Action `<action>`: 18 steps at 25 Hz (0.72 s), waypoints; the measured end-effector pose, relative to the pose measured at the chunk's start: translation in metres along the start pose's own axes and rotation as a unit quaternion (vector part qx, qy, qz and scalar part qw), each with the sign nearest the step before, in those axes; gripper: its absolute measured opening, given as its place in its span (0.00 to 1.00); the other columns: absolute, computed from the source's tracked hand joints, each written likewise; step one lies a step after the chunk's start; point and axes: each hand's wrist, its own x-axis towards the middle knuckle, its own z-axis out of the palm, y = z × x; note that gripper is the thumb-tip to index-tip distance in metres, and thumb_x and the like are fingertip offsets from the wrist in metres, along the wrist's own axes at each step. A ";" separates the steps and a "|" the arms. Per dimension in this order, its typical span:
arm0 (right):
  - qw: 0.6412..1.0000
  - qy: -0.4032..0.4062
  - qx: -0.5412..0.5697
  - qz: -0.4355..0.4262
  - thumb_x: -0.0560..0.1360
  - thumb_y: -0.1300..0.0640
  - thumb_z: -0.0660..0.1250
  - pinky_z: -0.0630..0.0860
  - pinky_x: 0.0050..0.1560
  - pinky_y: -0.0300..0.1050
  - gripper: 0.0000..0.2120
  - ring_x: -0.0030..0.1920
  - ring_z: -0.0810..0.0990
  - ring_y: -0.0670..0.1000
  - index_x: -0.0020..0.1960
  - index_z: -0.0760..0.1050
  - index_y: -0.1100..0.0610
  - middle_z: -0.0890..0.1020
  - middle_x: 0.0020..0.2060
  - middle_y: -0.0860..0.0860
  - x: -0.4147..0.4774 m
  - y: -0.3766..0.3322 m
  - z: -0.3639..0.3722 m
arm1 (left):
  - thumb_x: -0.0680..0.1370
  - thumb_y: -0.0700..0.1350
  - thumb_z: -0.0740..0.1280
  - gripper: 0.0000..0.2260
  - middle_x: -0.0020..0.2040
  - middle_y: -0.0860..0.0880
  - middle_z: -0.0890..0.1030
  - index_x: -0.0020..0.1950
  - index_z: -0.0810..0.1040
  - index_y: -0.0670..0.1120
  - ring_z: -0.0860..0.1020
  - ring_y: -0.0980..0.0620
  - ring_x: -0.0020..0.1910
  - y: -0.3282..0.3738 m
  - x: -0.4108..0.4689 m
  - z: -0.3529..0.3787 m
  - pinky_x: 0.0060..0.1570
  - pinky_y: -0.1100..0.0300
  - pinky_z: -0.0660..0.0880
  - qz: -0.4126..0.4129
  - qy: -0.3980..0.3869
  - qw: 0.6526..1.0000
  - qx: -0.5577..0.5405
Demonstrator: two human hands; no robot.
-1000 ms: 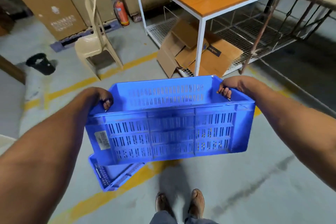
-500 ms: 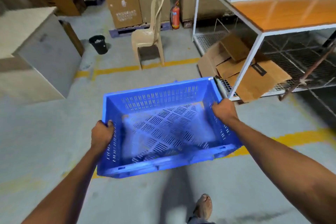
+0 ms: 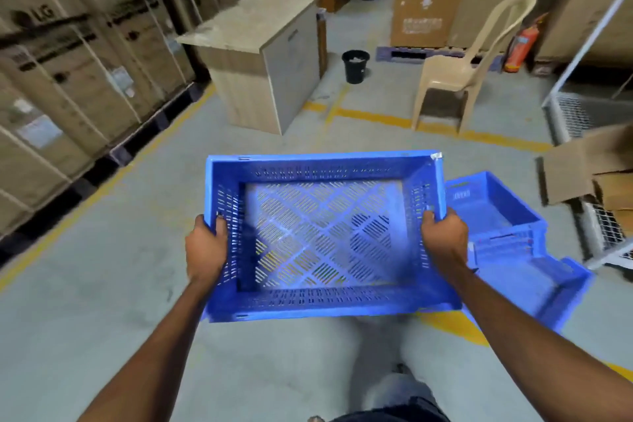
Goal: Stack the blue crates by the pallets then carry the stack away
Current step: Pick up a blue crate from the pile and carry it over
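I hold an empty blue slotted crate (image 3: 322,236) level in front of me, above the concrete floor. My left hand (image 3: 207,248) grips its left wall and my right hand (image 3: 445,240) grips its right wall. Through its perforated bottom the floor shows. More blue crates (image 3: 507,236) lie on the floor just to the right, partly hidden behind the held crate and my right arm. Stacked cardboard boxes on dark pallets (image 3: 68,55) line the left side.
A wooden cabinet (image 3: 263,58) stands ahead, a black bin (image 3: 355,66) and a beige plastic chair (image 3: 462,68) behind it. A red fire extinguisher (image 3: 519,44) leans at the back right. Flattened cartons (image 3: 589,171) and a white wire rack (image 3: 575,113) sit right. Yellow lines cross the floor.
My view has swung left: the orange table has left the frame, the boxes on pallets have come in. The held crate now sits level and closer, with the other crates showing at right.
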 end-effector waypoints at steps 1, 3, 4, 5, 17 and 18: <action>1.000 -0.025 0.004 -0.008 0.76 0.51 0.64 0.78 0.46 0.59 0.16 0.47 0.81 0.69 0.50 0.77 0.65 0.82 0.43 0.69 -0.005 -0.022 0.013 | 0.81 0.51 0.61 0.15 0.45 0.32 0.80 0.50 0.73 0.38 0.79 0.32 0.45 -0.013 0.011 -0.016 0.44 0.45 0.74 -0.014 0.011 1.000 -0.007; 0.995 -0.100 0.012 -0.025 0.75 0.53 0.65 0.76 0.42 0.55 0.13 0.43 0.81 0.67 0.46 0.79 0.64 0.81 0.38 0.66 -0.005 -0.065 0.047 | 0.81 0.49 0.62 0.15 0.47 0.32 0.80 0.51 0.75 0.37 0.79 0.32 0.47 -0.043 0.041 -0.048 0.46 0.45 0.74 -0.058 0.025 0.998 -0.019; 0.988 -0.149 0.034 -0.030 0.73 0.54 0.66 0.75 0.37 0.52 0.12 0.38 0.80 0.65 0.42 0.79 0.63 0.79 0.33 0.63 -0.002 -0.088 0.063 | 0.81 0.49 0.63 0.15 0.47 0.31 0.81 0.52 0.76 0.36 0.79 0.33 0.48 -0.057 0.057 -0.064 0.47 0.45 0.74 -0.083 0.013 0.996 -0.027; 0.975 -0.209 0.067 -0.026 0.71 0.54 0.66 0.72 0.31 0.49 0.10 0.30 0.77 0.62 0.38 0.77 0.61 0.76 0.29 0.60 0.002 -0.114 0.081 | 0.80 0.49 0.65 0.15 0.46 0.30 0.80 0.51 0.77 0.36 0.80 0.33 0.46 -0.077 0.079 -0.078 0.46 0.45 0.75 -0.120 -0.005 0.992 -0.042; 0.807 -0.570 0.116 -0.098 0.81 0.38 0.54 0.60 0.23 0.36 0.22 0.18 0.63 0.46 0.41 0.70 0.55 0.67 0.26 0.50 -0.095 -0.373 0.342 | 0.79 0.43 0.63 0.13 0.25 0.49 0.62 0.35 0.65 0.47 0.56 0.56 0.18 -0.244 0.148 -0.230 0.20 0.69 0.55 -0.342 0.105 0.896 -0.262; 0.805 -0.573 0.100 -0.118 0.81 0.38 0.54 0.61 0.24 0.36 0.23 0.17 0.63 0.47 0.41 0.71 0.56 0.68 0.26 0.51 -0.116 -0.393 0.364 | 0.78 0.43 0.64 0.13 0.24 0.49 0.63 0.35 0.64 0.47 0.56 0.56 0.17 -0.258 0.153 -0.242 0.21 0.70 0.56 -0.350 0.127 0.894 -0.250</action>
